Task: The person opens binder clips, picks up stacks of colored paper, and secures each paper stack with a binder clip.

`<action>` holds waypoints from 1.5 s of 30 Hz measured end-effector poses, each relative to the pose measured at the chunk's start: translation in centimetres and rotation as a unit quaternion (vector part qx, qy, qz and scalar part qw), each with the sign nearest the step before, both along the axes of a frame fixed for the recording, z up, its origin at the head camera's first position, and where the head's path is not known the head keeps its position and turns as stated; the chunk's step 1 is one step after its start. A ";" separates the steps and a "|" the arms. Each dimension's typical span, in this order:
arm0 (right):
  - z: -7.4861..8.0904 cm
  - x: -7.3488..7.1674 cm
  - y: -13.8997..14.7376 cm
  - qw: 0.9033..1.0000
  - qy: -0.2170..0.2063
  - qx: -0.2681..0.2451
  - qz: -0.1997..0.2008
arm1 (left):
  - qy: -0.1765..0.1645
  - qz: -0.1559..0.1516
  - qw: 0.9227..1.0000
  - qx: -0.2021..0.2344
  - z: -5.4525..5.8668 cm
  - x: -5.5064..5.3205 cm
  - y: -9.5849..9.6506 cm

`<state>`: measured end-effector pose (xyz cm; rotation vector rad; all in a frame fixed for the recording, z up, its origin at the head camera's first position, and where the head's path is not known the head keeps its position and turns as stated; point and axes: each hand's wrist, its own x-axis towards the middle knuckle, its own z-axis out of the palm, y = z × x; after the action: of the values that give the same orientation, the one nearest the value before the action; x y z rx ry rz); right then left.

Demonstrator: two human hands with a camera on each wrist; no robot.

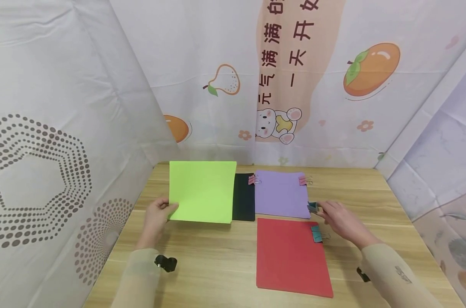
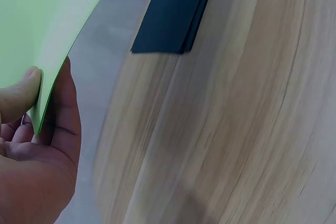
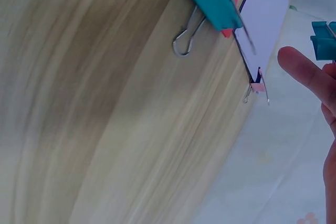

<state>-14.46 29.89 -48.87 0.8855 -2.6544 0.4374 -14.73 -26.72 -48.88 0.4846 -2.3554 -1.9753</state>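
Note:
My left hand (image 1: 156, 220) pinches the lime-green paper (image 1: 202, 190) at its lower left edge, thumb in front and fingers behind. The sheets are lifted and tilted, overlapping black paper (image 1: 243, 196) in the head view. In my right hand (image 1: 342, 220) is a teal binder clip (image 1: 312, 207), held at the fingertips close to the lower right corner of the purple paper (image 1: 281, 194). That clip (image 3: 323, 40) shows partly at the right edge of the right wrist view. Red paper (image 1: 292, 256) lies in front, with another teal binder clip (image 1: 317, 234) on its upper right edge.
Pink binder clips grip the purple paper's upper corners, one on the left (image 1: 252, 179) and one on the right (image 1: 303, 180). The wooden table (image 1: 206, 265) ends at a printed curtain (image 1: 213, 124) behind, with more cloth hanging on both sides.

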 end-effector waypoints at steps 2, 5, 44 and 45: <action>0.2 -0.1 -0.2 1.000 -0.001 0.000 0.001 | 0.000 -0.007 1.000 0.007 -0.1 -0.1 0.7; 0.4 -0.3 -0.6 1.000 -0.003 -0.002 0.007 | -0.003 -0.019 1.000 0.008 -0.3 -0.4 1.7; 3.3 -1.6 -4.4 0.999 -0.007 -0.003 0.051 | 0.038 -0.085 0.995 -0.037 -2.4 -0.3 7.8; 3.4 -1.6 -4.5 0.999 -0.008 -0.003 0.052 | 0.038 -0.085 0.995 -0.035 -2.5 -0.3 7.9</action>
<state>-16.11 25.35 -45.44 1.0246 -2.6291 0.4786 -15.01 -18.84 -51.34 0.2073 -2.4830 -1.9303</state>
